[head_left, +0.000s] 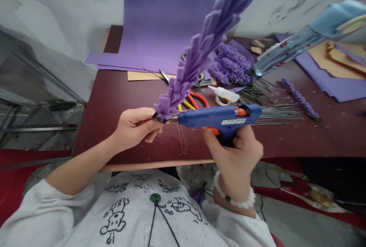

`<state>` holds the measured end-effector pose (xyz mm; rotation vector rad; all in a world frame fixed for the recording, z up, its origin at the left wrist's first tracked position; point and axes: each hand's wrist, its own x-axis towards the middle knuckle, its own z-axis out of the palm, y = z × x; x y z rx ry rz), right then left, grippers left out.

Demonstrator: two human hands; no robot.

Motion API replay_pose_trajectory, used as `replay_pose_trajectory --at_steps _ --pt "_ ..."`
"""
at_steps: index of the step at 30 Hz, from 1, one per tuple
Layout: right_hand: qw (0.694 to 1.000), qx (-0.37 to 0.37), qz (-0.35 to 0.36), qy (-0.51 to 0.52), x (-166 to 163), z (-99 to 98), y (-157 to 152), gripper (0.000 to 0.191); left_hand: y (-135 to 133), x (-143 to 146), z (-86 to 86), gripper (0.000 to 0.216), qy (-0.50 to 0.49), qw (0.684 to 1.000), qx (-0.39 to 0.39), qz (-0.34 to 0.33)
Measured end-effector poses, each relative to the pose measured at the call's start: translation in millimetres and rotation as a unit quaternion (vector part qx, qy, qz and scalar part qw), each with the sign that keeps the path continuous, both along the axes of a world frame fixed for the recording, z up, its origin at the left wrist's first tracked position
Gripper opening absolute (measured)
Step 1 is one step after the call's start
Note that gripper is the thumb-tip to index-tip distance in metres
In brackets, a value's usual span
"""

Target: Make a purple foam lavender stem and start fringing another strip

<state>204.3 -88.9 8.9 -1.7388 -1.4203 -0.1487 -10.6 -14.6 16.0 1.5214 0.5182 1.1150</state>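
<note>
My left hand (140,127) pinches the dark lower end of a purple artificial lavender stalk (197,56). The stalk leans up and to the right, its layered felt-like petals facing me, and its tip runs out at the top of the view. In my right hand (237,151) is a blue glue gun (206,116), my fingers wrapped round its handle near the orange trigger. Its metal nozzle points left and meets the base of the petals beside my left fingertips; whether glue is coming out I cannot make out.
Behind the stalk lie purple sheets (160,22), red-and-yellow-handled pliers (197,100), a white glue bottle (224,93) and a bunch of finished purple flowers (231,64). To the right are thin wire stems (277,113), a single flower sprig (300,98) and a tilted clear-blue bottle (303,41).
</note>
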Motion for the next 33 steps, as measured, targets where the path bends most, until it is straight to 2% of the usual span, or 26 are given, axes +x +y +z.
replay_pose_trajectory --at_steps 5,9,14,20,29,33 --pt "0.999 0.022 -0.007 -0.038 -1 9.2 -5 0.029 2 -4 -3.6 0.011 -0.034 0.991 -0.107 -0.079" --pt "0.996 0.031 -0.002 -0.087 -6 23.5 -11 0.023 3 -9 -7.1 0.013 -0.055 0.981 -0.133 -0.134" --pt "0.989 0.028 0.010 -0.145 -7 38.1 -21 0.021 2 -9 -3.0 0.014 -0.056 0.974 -0.158 -0.152" --pt "0.987 0.017 0.023 -0.159 -5 46.7 -28 0.025 1 -6 2.2 0.019 -0.042 0.966 -0.200 -0.162" --pt "0.986 0.010 0.033 -0.163 -6 52.8 -29 0.025 3 -6 0.2 0.016 -0.047 0.967 -0.168 -0.187" --pt "0.985 0.008 0.043 -0.164 -4 53.3 -29 0.024 2 -7 -0.4 0.018 -0.044 0.966 -0.183 -0.176"
